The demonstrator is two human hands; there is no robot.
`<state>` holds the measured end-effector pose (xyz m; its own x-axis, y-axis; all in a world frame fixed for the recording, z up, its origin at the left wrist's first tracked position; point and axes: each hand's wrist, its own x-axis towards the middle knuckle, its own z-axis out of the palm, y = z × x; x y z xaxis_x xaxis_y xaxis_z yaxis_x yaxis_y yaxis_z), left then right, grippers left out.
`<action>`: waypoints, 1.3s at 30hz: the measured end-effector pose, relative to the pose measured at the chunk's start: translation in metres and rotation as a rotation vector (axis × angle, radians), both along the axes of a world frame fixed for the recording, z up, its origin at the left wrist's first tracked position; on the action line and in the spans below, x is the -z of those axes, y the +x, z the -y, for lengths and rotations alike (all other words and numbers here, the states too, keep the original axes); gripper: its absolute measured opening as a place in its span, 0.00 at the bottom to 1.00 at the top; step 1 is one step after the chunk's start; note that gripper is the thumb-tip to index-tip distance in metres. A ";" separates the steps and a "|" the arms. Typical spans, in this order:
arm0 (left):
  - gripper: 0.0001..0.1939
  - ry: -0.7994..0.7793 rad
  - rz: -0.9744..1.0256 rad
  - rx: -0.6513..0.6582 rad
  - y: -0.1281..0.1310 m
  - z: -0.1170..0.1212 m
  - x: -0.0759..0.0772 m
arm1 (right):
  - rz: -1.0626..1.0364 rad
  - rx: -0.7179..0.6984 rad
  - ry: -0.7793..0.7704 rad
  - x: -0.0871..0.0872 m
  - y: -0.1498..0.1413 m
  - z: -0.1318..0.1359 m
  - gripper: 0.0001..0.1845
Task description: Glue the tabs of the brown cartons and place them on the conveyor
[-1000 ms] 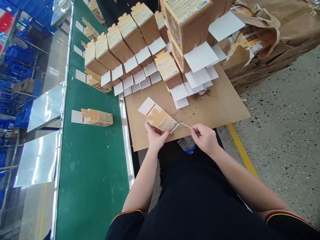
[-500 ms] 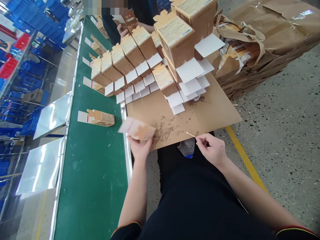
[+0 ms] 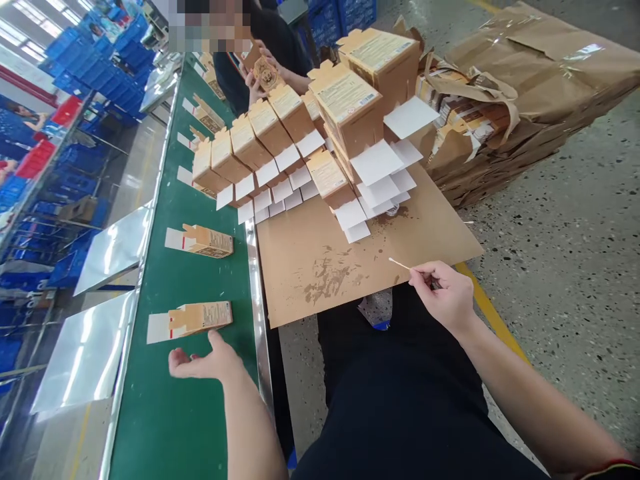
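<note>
My left hand (image 3: 207, 360) is over the green conveyor belt (image 3: 185, 413), thumb and fingers apart, holding nothing. Just beyond it a small printed carton (image 3: 205, 317) lies on the belt, its white flap pointing left. A second carton (image 3: 213, 241) lies farther up the belt. Above the near edge of a brown cardboard sheet (image 3: 285, 267), my right hand (image 3: 443, 290) pinches a thin cotton swab (image 3: 399, 263), white tip pointing up and left. Dark wet-looking smears mark the sheet to the left of the swab.
Rows of open-flapped cartons (image 3: 270, 127) are stacked at the sheet's far side, with a taller stack (image 3: 350, 107) to the right. A co-worker (image 3: 270, 53) holds a carton behind them. Brown paper-wrapped bundles (image 3: 540, 87) stand at right; a metal rail (image 3: 257, 300) edges the belt.
The carton that was in my left hand now lies on the belt, released, and the hand has moved left and down. My right hand keeps the swab, slightly lower and to the right.
</note>
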<state>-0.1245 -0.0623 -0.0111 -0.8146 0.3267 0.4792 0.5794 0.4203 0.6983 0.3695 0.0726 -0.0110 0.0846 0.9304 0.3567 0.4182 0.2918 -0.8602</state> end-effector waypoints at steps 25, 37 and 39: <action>0.26 -0.011 -0.049 1.172 0.196 -0.259 -0.034 | 0.056 0.114 0.052 -0.024 0.023 0.011 0.11; 0.53 0.235 0.986 0.878 0.196 -0.090 0.011 | 0.004 -0.188 0.023 -0.019 -0.019 0.026 0.10; 0.49 0.220 1.006 0.893 0.191 -0.101 0.015 | 0.034 -0.263 0.025 -0.011 -0.033 0.024 0.11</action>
